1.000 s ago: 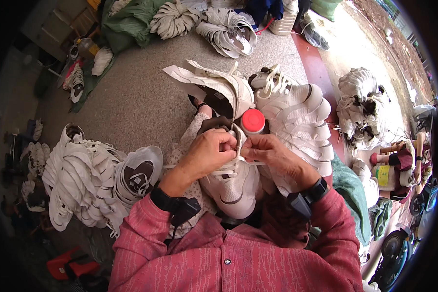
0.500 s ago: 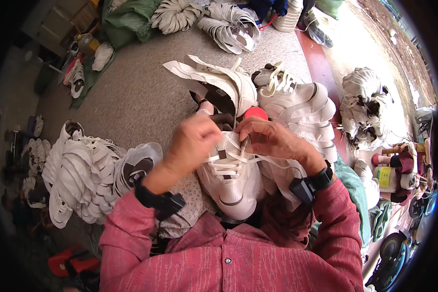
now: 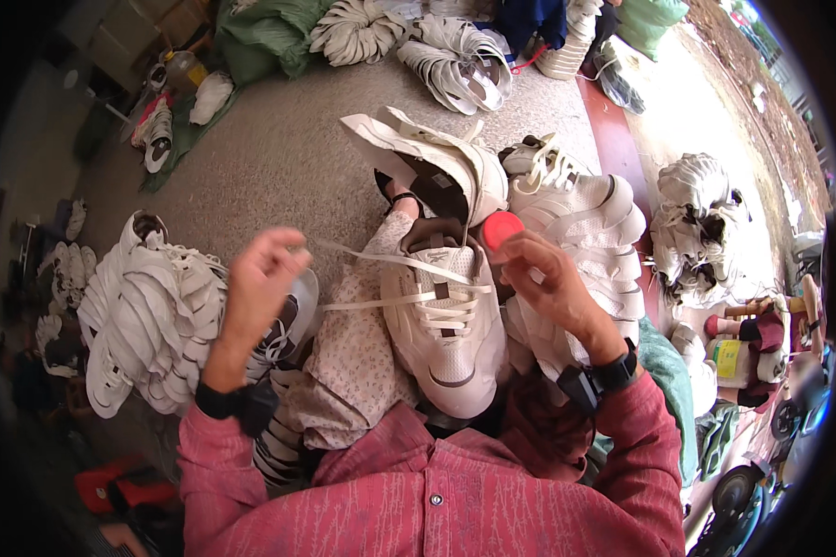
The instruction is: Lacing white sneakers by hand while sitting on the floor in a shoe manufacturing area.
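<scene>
A white lace-up sneaker (image 3: 446,357) rests on my lap, its toe toward me. My left hand (image 3: 260,283) is out to the left of it, somewhat blurred, fingertips pinched on the end of a cream shoelace (image 3: 372,255) that stretches across from the eyelets. A second stretch of lace runs left from lower on the shoe. Beside the sneaker's collar, my right hand (image 3: 553,283) has curled fingers; what they hold, if anything, is hidden. Just past those fingertips sits a round red disc (image 3: 502,228).
Stacked white shoe uppers (image 3: 158,316) lie on my left. More white shoes (image 3: 576,223) are close on my right, and an upper (image 3: 427,167) stands beyond the sneaker. Another pile (image 3: 701,223) is farther right. Green sacks (image 3: 269,37) lie at the back.
My left hand has swung from above the sneaker out to the left, drawing the shoelace with it. My right hand has come off the tongue toward the right side of the collar.
</scene>
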Motion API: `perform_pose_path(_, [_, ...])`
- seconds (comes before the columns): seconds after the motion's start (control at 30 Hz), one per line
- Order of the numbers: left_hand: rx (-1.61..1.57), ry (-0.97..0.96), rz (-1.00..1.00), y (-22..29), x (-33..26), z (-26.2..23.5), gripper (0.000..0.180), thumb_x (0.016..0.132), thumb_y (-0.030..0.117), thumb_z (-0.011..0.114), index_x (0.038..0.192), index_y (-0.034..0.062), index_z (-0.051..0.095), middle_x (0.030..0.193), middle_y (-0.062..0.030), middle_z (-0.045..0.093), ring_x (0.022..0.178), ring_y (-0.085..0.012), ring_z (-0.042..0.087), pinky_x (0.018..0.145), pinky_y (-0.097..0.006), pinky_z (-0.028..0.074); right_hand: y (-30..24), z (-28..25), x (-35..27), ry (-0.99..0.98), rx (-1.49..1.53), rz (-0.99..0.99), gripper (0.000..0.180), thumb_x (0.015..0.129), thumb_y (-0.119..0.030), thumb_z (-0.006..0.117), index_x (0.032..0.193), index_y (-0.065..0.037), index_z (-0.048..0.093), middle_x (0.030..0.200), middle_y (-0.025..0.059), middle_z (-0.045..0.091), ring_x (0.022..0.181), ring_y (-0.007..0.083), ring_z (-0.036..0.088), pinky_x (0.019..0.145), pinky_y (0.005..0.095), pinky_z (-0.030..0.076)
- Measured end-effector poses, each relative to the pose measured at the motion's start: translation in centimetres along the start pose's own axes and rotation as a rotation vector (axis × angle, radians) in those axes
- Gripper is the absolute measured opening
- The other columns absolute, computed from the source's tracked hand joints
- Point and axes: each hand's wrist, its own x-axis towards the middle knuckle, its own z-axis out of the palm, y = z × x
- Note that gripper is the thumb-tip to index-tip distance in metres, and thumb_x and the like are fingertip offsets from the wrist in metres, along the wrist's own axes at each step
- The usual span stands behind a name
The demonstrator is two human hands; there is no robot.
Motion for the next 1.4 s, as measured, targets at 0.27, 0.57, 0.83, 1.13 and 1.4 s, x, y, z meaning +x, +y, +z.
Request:
perform_pose_path(0.27, [-0.497, -0.569, -0.602, -1.2, -6.0, 4.9, 0.036, 0.096, 0.025, 0.061, 0.124, 0.0034, 0.053, 0.080, 0.0000, 0.059, 0.065, -0.0082, 0.057, 0.055, -0.022, 0.046, -2.2, 0.9, 0.6, -0.146, -0.175, -0.129, 0.023, 0.076, 0.008, 0.065, 0.096, -0.005, 0.064, 0.089, 0.0072, 0.059, 0.078, 0.0225, 0.061, 0.068, 0.0316, 0.050])
perform_pose_path(0.57, [-1.332, -0.484, -0.535, -2.8, -6.5, 8.0, 0.062, 0.091, 0.029, 0.068, 0.142, 0.0164, 0.034, 0.094, -0.0022, 0.053, 0.078, -0.0140, 0.055, 0.067, -0.029, 0.046, -1.7, 4.0, 0.7, 0.190, -0.765, -0.609, 0.027, 0.064, -0.005, 0.068, 0.089, -0.007, 0.058, 0.106, 0.0111, 0.060, 0.097, 0.0310, 0.061, 0.089, 0.0485, 0.046])
perform_pose_path(0.83, [-1.470, -0.464, -0.336, -3.0, -5.5, 8.9, 0.048, 0.096, 0.023, 0.061, 0.137, 0.0099, 0.040, 0.092, -0.0030, 0.055, 0.077, -0.0147, 0.057, 0.068, -0.029, 0.048, -3.9, 2.6, 2.7, -0.141, -0.511, -0.310, 0.050, 0.069, -0.010, 0.053, 0.119, -0.002, 0.054, 0.118, 0.0153, 0.059, 0.109, 0.0341, 0.056, 0.100, 0.0464, 0.037])
perform_pose_path(1.13, [-1.022, -0.298, -0.097, -1.1, -4.0, 4.8, 0.034, 0.103, 0.030, 0.047, 0.110, -0.0015, 0.060, 0.067, 0.0010, 0.051, 0.061, -0.0089, 0.052, 0.058, -0.023, 0.044, -2.9, 2.5, 4.3, -0.211, -0.162, 0.006, 0.015, 0.085, -0.010, 0.060, 0.097, -0.001, 0.063, 0.089, 0.0133, 0.060, 0.085, 0.0302, 0.059, 0.079, 0.0377, 0.046])
perform_pose_path(1.4, [-0.834, 0.097, 0.016, 0.0, -4.6, 0.0, 0.033, 0.103, 0.029, 0.049, 0.111, -0.0012, 0.060, 0.066, 0.0035, 0.046, 0.061, -0.0082, 0.048, 0.061, -0.024, 0.044, -4.2, 3.5, 4.6, -0.285, -0.235, 0.044, 0.010, 0.087, -0.009, 0.063, 0.091, -0.001, 0.060, 0.084, 0.0123, 0.058, 0.080, 0.0284, 0.060, 0.073, 0.0354, 0.049])
